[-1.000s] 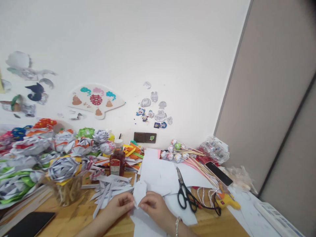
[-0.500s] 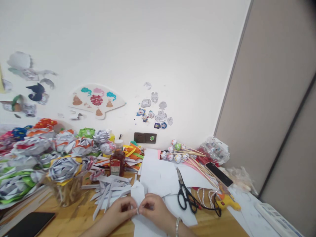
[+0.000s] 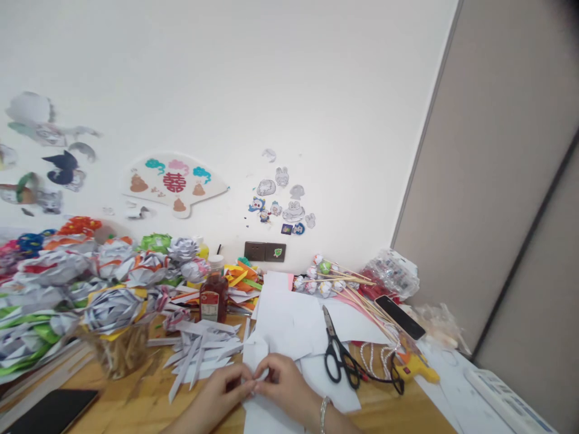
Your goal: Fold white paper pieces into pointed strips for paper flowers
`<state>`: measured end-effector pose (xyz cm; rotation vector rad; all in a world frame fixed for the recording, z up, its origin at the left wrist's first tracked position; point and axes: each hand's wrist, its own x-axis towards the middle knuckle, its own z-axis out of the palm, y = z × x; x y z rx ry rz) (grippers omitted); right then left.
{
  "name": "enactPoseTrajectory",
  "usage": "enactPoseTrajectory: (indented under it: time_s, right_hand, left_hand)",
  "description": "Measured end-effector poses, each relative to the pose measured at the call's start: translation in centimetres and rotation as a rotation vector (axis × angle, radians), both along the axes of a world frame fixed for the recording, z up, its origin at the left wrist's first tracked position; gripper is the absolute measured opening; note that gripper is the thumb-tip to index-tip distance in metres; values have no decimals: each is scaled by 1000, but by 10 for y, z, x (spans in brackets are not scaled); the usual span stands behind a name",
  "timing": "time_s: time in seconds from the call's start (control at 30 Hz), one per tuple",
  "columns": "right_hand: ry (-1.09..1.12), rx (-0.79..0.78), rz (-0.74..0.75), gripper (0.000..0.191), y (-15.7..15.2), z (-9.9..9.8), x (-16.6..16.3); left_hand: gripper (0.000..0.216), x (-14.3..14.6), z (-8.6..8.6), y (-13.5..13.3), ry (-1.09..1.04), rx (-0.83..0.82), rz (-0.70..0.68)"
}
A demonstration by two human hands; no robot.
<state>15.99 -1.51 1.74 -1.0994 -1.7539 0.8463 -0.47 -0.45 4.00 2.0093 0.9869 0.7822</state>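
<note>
The left hand (image 3: 221, 389) and right hand (image 3: 289, 386) meet over the near part of the tabletop (image 3: 131, 401), the fingers of both pinched closed on a small white paper (image 3: 257, 351). It sits between the fingertips, its wider part extending on their far side, above white sheets (image 3: 289, 316). Paper strips (image 3: 205, 346) lie left, black-handled scissors (image 3: 335, 354) right.

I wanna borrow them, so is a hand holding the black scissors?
No, the black scissors lie untouched to the right, while the left hand and right hand pinch white paper.
</note>
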Motion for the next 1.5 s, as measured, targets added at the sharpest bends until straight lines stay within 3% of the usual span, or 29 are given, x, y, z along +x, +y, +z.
enactPoseTrajectory:
  time_s: [0.33, 0.47, 0.67, 0.87, 1.1, 1.37, 1.5]
  right_hand:
    - [-26, -29, 17, 14, -5, 5, -1]
    - [122, -66, 19, 12, -1, -2, 0]
    - [268, -105, 47, 21, 8, -10, 1]
    - [315, -104, 111, 25, 7, -9, 2]
    - [237, -61, 94, 24, 5, -3, 1]
    - [25, 27, 34, 2, 0, 2, 1]
    - [-23, 45, 31, 3, -2, 3, 0]
  left_hand:
    - [31, 1, 1, 1, 3, 1, 4]
    - [33, -1, -2, 4, -51, -22, -9]
    - [44, -9, -15, 15, -236, -202, -135]
    - [39, -7, -14, 16, -328, -324, -135]
    - [39, -6, -10, 15, -242, -215, -59]
    - [33, -6, -12, 14, -78, -58, -11]
    - [30, -6, -11, 13, -76, -16, -5]
